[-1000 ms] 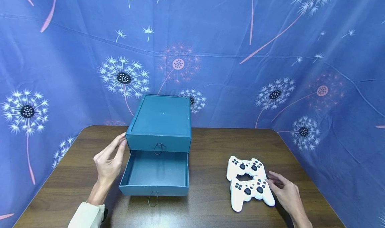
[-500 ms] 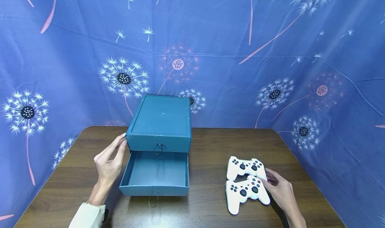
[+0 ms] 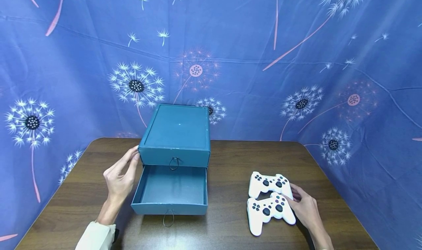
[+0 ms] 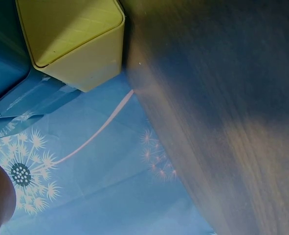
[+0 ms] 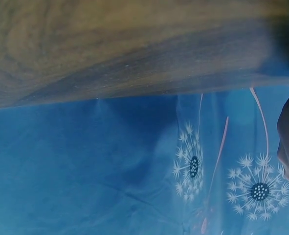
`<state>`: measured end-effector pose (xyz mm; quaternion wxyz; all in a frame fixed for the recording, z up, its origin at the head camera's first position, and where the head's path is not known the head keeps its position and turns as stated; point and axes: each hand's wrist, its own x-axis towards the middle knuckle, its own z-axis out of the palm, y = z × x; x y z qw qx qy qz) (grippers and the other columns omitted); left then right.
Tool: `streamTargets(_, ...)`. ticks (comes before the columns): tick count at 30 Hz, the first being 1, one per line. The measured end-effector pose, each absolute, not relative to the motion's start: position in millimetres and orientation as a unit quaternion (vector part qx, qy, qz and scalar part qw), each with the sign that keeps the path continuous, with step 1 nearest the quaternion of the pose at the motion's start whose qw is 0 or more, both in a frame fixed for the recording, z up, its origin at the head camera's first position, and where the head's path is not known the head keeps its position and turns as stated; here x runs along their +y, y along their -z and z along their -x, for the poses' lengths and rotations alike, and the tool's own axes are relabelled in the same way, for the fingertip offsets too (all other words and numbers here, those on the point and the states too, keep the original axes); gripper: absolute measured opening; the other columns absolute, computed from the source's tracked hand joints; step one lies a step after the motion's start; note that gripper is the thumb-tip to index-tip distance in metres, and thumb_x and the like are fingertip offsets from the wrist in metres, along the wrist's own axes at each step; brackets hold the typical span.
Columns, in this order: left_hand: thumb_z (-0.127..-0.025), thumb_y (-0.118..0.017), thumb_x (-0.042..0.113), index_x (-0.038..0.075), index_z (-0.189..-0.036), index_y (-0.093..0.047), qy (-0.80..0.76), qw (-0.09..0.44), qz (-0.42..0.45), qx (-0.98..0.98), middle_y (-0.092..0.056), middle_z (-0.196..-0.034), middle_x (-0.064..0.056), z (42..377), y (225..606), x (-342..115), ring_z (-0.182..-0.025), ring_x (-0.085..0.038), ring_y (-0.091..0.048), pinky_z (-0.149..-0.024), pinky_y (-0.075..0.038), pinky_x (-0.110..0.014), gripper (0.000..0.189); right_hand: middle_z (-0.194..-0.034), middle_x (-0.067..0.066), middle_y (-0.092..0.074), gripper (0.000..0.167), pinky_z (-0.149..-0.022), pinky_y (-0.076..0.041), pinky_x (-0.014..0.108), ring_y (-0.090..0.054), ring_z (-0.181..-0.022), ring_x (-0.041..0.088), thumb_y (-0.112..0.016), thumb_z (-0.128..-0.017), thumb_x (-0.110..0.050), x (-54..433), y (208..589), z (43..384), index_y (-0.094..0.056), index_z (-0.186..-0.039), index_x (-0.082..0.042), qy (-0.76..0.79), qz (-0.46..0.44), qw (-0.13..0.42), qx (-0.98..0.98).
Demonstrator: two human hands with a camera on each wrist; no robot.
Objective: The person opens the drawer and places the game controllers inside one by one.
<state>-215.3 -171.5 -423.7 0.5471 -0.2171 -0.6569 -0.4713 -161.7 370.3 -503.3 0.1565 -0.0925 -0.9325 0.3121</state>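
Observation:
My left hand (image 3: 120,178) touches the left side of a blue two-drawer box (image 3: 178,127), fingers nearly straight at its front corner. The box's lower drawer (image 3: 169,208) is pulled out and shows a bare floor; the upper one is closed. To the right, two white game controllers lie one before the other, a far controller (image 3: 271,181) and a near controller (image 3: 258,220). My right hand (image 3: 306,208) holds the far controller's right grip, thumb between the two controllers and fingers on the outer side. The wrist views show neither controller.
A yellow box-shaped thing (image 4: 85,54) stands beside the blue box in the left wrist view, hidden from the head view. Wire ring pulls (image 3: 169,220) hang from the drawer fronts. Behind the brown wooden table (image 3: 230,162) hangs a blue dandelion-print cloth (image 3: 244,96).
My right hand has moved left, its thumb coming in between the controllers. The near controller has shifted slightly left and toward me. My left hand and the box have stayed put.

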Motion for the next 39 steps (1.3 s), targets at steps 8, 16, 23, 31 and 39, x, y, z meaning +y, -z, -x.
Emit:
streamTargets(8, -0.077, -0.066, -0.031, -0.017, -0.112, -0.071, 0.47, 0.544, 0.219, -0.66, -0.072, -0.102, -0.033, 215.4, 424.5, -172.2, -0.104, 0.003, -0.068, -0.089, -0.053, -0.014, 0.039, -0.114, 0.037, -0.067, 0.057, -0.084, -0.06, 0.046, -0.067, -0.105, 0.048, -0.083, -0.087, -0.007, 370.5, 503.7, 163.1, -0.058, -0.134, 0.015, -0.304, 0.08, 0.159, -0.936)
streamTargets(16, -0.074, -0.066, -0.033, -0.016, -0.113, -0.071, 0.469, 0.541, 0.219, -0.663, -0.072, -0.103, -0.032, 216.4, 427.0, -174.2, -0.104, 0.003, -0.068, -0.089, -0.053, -0.014, 0.043, -0.102, 0.031, -0.072, 0.051, -0.072, -0.062, 0.031, -0.071, -0.094, 0.043, -0.086, -0.083, -0.004, 373.1, 505.9, 163.1, -0.065, -0.125, 0.014, -0.287, 0.044, 0.204, -0.935)
streamTargets(23, -0.075, -0.066, -0.033, -0.016, -0.113, -0.072, 0.472, 0.54, 0.218, -0.662, -0.072, -0.103, -0.033, 218.2, 429.6, -176.1, -0.104, 0.003, -0.068, -0.089, -0.053, -0.014, 0.042, -0.095, 0.025, -0.074, 0.049, -0.071, -0.057, 0.033, -0.072, -0.089, 0.039, -0.087, -0.08, -0.008, 371.3, 501.8, 160.0, -0.068, -0.121, 0.012, -0.273, 0.046, 0.219, -0.936)
streamTargets(31, -0.073, -0.066, -0.034, -0.016, -0.112, -0.072, 0.471, 0.542, 0.215, -0.662, -0.072, -0.103, -0.032, 218.4, 429.1, -176.2, -0.104, 0.002, -0.068, -0.089, -0.053, -0.014, 0.043, -0.096, 0.028, -0.073, 0.052, -0.074, -0.055, 0.052, -0.071, -0.09, 0.043, -0.085, -0.081, -0.01, 365.9, 494.4, 157.9, -0.066, -0.123, 0.012, -0.269, 0.089, 0.215, -0.935)
streamTargets(39, -0.077, -0.067, -0.031, -0.016, -0.111, -0.072, 0.468, 0.544, 0.214, -0.662, -0.072, -0.101, -0.032, 217.4, 426.5, -174.1, -0.104, 0.003, -0.068, -0.089, -0.053, -0.014, 0.038, -0.101, 0.03, -0.073, 0.048, -0.067, -0.05, 0.011, -0.072, -0.093, 0.043, -0.086, -0.081, -0.008, 359.9, 490.6, 155.6, -0.068, -0.123, 0.009, -0.294, 0.11, 0.246, -0.917)
